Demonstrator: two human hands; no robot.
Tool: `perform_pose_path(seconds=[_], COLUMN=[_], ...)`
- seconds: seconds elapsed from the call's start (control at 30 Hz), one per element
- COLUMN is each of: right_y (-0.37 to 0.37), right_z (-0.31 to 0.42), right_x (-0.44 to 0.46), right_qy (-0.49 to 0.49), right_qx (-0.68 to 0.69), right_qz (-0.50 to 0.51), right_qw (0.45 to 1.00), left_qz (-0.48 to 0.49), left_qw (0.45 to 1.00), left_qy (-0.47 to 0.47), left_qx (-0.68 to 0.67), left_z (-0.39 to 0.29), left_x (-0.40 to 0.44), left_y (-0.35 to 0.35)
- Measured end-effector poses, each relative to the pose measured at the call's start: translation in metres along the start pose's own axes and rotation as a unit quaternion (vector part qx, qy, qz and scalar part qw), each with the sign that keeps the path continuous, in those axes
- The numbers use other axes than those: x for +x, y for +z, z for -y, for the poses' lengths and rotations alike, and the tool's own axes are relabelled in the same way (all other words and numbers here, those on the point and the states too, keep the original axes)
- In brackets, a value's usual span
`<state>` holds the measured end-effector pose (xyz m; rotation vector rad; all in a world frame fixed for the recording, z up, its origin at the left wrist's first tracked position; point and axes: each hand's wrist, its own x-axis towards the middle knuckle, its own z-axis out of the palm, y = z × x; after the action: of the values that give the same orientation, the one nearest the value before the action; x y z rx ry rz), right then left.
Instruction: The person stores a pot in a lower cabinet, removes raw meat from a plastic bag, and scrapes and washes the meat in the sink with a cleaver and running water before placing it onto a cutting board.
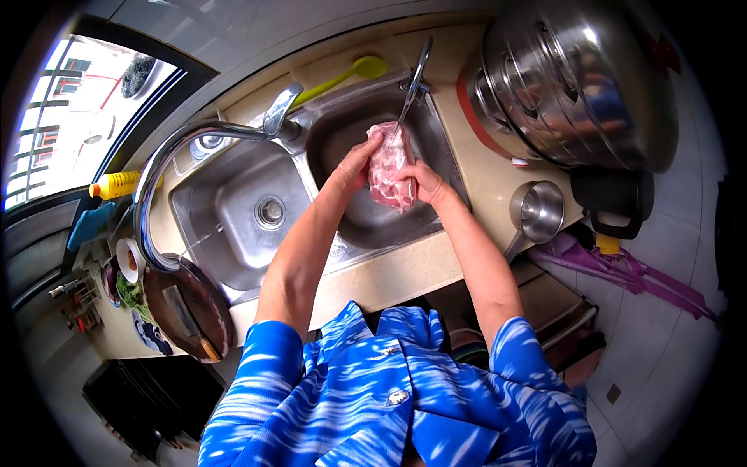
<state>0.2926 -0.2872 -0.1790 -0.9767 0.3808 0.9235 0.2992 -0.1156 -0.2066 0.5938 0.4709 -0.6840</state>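
Note:
A slab of raw pink meat (pixel 391 173), marbled with white fat, is held over the right sink basin (pixel 342 214). My left hand (pixel 359 162) grips its left edge, with the thumb lying on top near the upper end. On the opposite side, lower down, my right hand (pixel 425 182) is closed on the edge. Fingers of both hands are partly hidden beneath the meat. Just above the meat's top end is the slim chrome tap (pixel 416 78) of this basin. Whether water runs from it onto the meat, I cannot tell.
A large curved faucet (pixel 148 183) arches over the left basin (pixel 241 187), with a thin stream falling from it. Stacked steel pots (pixel 576 86) and a steel ladle (pixel 538 212) stand right. Left are a round chopping board (pixel 214 300) with a cleaver (pixel 187 315) and a yellow bottle (pixel 118 184).

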Motion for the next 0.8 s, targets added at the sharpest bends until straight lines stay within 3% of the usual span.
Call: perform_pose_path(seconds=[0.07, 0.13, 0.2, 0.23, 0.27, 0.37, 0.47, 0.53, 0.57, 0.73, 0.8], right_y=[0.000, -0.003, -0.002, -0.012, -0.023, -0.015, -0.032, -0.024, -0.021, -0.028, -0.032], right_z=[-0.001, 0.000, -0.002, -0.013, -0.019, -0.019, -0.029, -0.019, -0.015, -0.014, -0.015], right_x=[0.004, 0.004, 0.011, 0.024, 0.035, 0.037, 0.051, 0.042, 0.039, 0.042, 0.041], right_qy=[-0.009, -0.025, -0.101, -0.149, -0.167, -0.205, -0.253, -0.151, -0.122, -0.026, 0.072], right_qx=[0.005, 0.009, -0.055, -0.155, -0.325, -0.367, -0.309, -0.149, -0.089, 0.046, 0.117], right_qz=[0.008, 0.003, -0.030, -0.082, -0.162, -0.245, -0.256, -0.188, -0.180, -0.161, -0.078], right_qw=[1.000, 1.000, 0.993, 0.973, 0.917, 0.874, 0.880, 0.959, 0.972, 0.985, 0.987], left_qz=[-0.002, -0.080, -0.151, -0.174, -0.199, -0.197, -0.208, -0.187, -0.172, -0.197, -0.206], left_qw=[1.000, 0.994, 0.984, 0.980, 0.975, 0.974, 0.969, 0.960, 0.962, 0.949, 0.944], left_qy=[0.018, 0.071, 0.093, 0.088, 0.084, 0.102, 0.119, 0.180, 0.185, 0.182, 0.194], left_qx=[0.003, 0.015, 0.022, 0.035, 0.049, 0.052, 0.063, 0.101, 0.107, 0.165, 0.170], left_z=[-0.005, -0.005, 0.005, 0.007, 0.009, 0.013, 0.016, 0.019, 0.021, 0.031, 0.035], left_x=[-0.007, -0.009, 0.010, 0.012, 0.012, 0.014, 0.012, 0.017, 0.017, 0.013, 0.007], left_y=[0.011, 0.019, 0.007, 0.007, 0.006, -0.002, 0.003, 0.001, -0.001, 0.014, 0.028])
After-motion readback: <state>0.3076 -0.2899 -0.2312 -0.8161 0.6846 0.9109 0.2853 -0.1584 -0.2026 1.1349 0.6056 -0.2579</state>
